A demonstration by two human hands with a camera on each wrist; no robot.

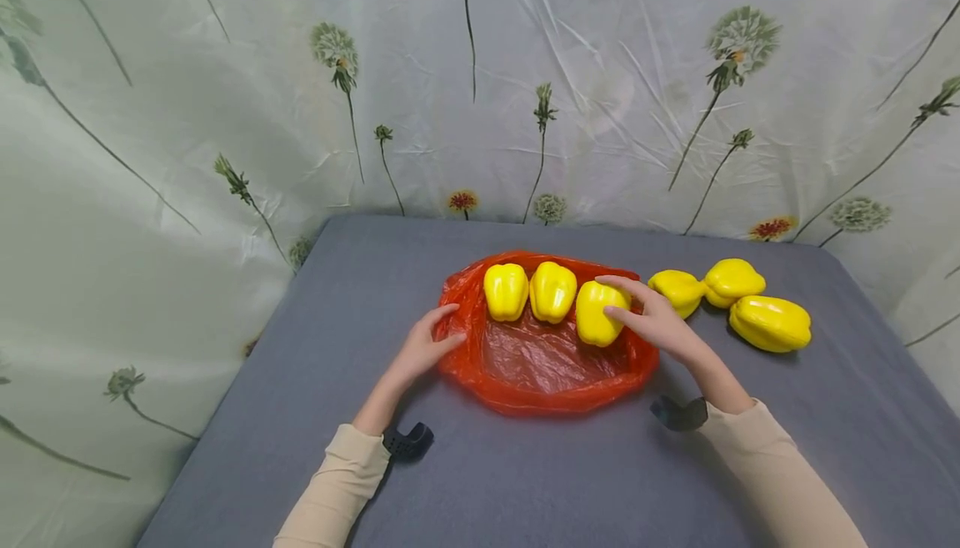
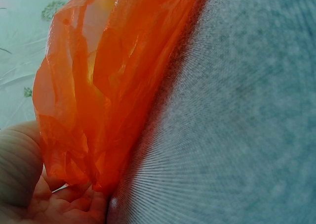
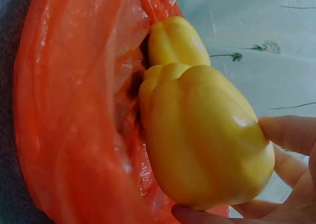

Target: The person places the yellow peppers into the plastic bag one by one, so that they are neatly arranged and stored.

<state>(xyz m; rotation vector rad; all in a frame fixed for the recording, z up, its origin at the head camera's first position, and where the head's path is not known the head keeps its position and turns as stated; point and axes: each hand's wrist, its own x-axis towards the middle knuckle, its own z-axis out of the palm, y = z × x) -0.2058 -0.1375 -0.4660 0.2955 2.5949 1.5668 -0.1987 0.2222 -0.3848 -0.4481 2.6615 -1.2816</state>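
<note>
In the head view a red plastic bag (image 1: 525, 402) lies spread wide at the top. Two yellow bell peppers, a left one (image 1: 506, 292) and a middle one (image 1: 553, 292), sit side by side at its far side. My right hand (image 1: 660, 323) holds a third yellow bell pepper (image 1: 600, 314) over the bag's right part, thumb and fingers round its outer side in the right wrist view. At the bag's left edge, my left hand (image 1: 420, 348) grips the thin plastic between thumb and curled fingers; the left wrist view shows the crumpled film (image 2: 113, 100) there.
To the right of the bag lie three more yellow bell peppers: a near one (image 1: 771, 324), a far one (image 1: 734, 282) and one beside the bag (image 1: 677, 291). The grey cloth-covered table (image 1: 525, 481) ends at a flower-patterned curtain (image 1: 420, 114) behind and at left.
</note>
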